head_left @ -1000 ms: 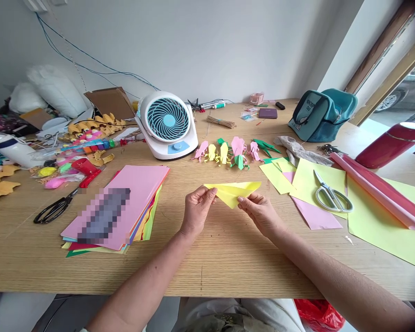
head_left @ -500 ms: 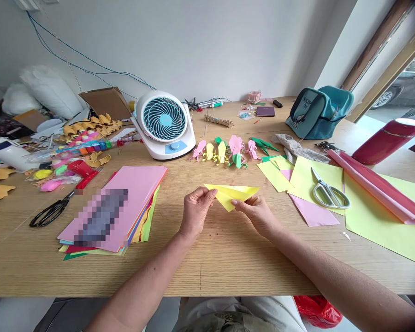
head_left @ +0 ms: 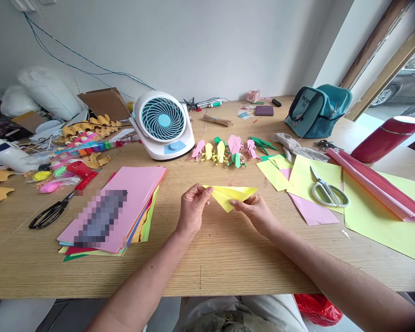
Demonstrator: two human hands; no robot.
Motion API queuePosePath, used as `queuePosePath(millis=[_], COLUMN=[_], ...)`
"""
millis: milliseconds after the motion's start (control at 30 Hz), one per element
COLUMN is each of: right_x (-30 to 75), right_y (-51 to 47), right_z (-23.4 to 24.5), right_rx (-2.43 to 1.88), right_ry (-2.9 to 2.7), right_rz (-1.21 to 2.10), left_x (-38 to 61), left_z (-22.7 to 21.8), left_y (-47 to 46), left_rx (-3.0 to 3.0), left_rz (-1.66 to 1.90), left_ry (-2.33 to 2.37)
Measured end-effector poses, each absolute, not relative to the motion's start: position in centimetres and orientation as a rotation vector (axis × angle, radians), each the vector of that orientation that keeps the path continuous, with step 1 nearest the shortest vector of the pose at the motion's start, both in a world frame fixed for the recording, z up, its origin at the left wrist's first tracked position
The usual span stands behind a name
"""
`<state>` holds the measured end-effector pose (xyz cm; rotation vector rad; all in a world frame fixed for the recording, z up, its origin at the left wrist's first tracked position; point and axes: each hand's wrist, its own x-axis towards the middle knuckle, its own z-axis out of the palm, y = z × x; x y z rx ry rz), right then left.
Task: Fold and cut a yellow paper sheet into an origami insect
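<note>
left hand (head_left: 192,208) pinches yellow folded paper (head_left: 230,195) | right hand (head_left: 254,211) grip slid inward toward lower point | crease being pressed

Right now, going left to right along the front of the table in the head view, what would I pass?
Black scissors → paper stack → left hand → yellow fold → right hand → pale scissors → red roll.

A plain white wall (head_left: 200,41) stands behind a wooden table (head_left: 228,258). Blue cables (head_left: 90,62) trail across the wall. Daylight enters through a wood-framed window (head_left: 387,60) at right.
</note>
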<state>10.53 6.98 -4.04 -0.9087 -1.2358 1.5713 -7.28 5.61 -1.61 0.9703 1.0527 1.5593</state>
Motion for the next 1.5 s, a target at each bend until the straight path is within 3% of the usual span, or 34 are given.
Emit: queuePosePath(millis=[367, 1500], right_x=[10.5, 10.7], right_y=[7.0, 6.6], right_z=[-4.1, -4.1], right_rx=[-0.823, -0.836], right_ry=[-1.174, -1.239], right_rz=[1.6, 1.545], left_x=[-5.8, -5.3], left_z=[-3.1, -4.9], left_y=[5.1, 5.0], left_rx=[1.223, 1.385], left_rz=[1.11, 1.262], left_ry=[0.979, 1.119])
